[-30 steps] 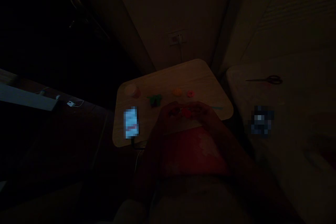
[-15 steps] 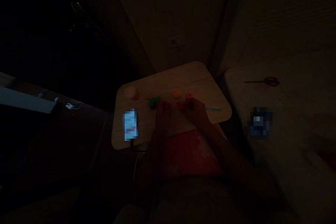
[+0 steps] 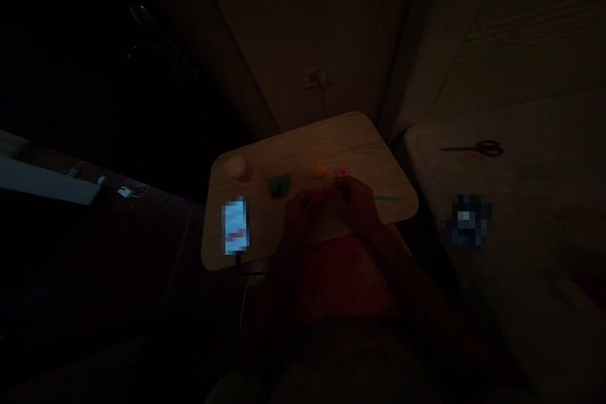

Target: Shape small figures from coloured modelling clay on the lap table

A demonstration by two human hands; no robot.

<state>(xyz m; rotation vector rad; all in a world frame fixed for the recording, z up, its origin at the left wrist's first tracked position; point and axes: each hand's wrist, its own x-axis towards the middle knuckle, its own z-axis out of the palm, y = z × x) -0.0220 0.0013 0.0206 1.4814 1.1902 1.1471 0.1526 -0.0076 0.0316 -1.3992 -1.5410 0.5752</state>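
Observation:
The light is very dim, so fine detail is lost. My left hand [image 3: 299, 207] and my right hand [image 3: 354, 197] meet over the near part of the small wooden table [image 3: 279, 148]. Between their closed fingertips is a small red lump [image 3: 326, 194], soft-looking, its exact kind unclear. Just beyond my right hand lies a pink ring-like piece [image 3: 341, 173], with an orange lump [image 3: 319, 171] to its left. A green piece [image 3: 279, 185] with a dark part rests left of my left hand. To the right of my right hand, a thin blue-green strip [image 3: 387, 198] lies flat.
At the table's left stand a lidded tub [image 3: 239, 168] and a lit phone [image 3: 235, 225] with a cable at its lower end. Scissors [image 3: 473, 148] and a blurred-out item [image 3: 468, 221] lie on the pale surface to the right. A wall socket [image 3: 318, 74] holds a plugged-in cord.
My hands have come together. Earlier they were apart, with red showing at the fingertips of each; now the red meets between them. My left hand has shifted right and nearer to me.

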